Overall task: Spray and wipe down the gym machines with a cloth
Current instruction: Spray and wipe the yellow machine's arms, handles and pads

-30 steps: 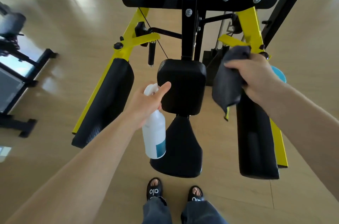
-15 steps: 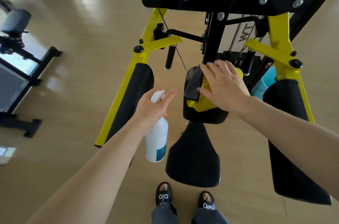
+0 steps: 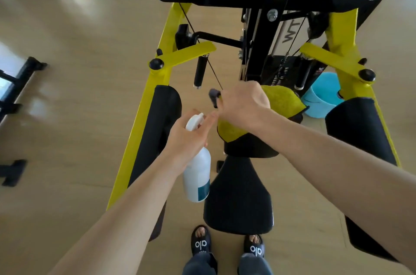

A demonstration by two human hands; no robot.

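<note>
- The left hand [image 3: 189, 137] is wrapped around the neck of a white spray bottle [image 3: 197, 175], index finger stretched forward past the nozzle; the bottle hangs upright just left of the machine's centre pads, and whether there is liquid inside cannot be told through its opaque wall.
- The right hand [image 3: 244, 103] presses down on a cloth [image 3: 281, 100] — yellow on its upper face, a grey corner sticking out past the fingers — spread over the small black pad [image 3: 249, 147] in the middle of the gym machine [image 3: 162, 76]. The fingers are curled over the cloth, gripping it.
- Below that pad sits a larger black seat pad [image 3: 238, 198].
- A blue bucket [image 3: 324, 94] stands on the wooden floor [image 3: 78, 117] behind the right yellow frame arm — its contents are hidden.
- The person's black sandals [image 3: 201, 243] stand just before the seat.
</note>
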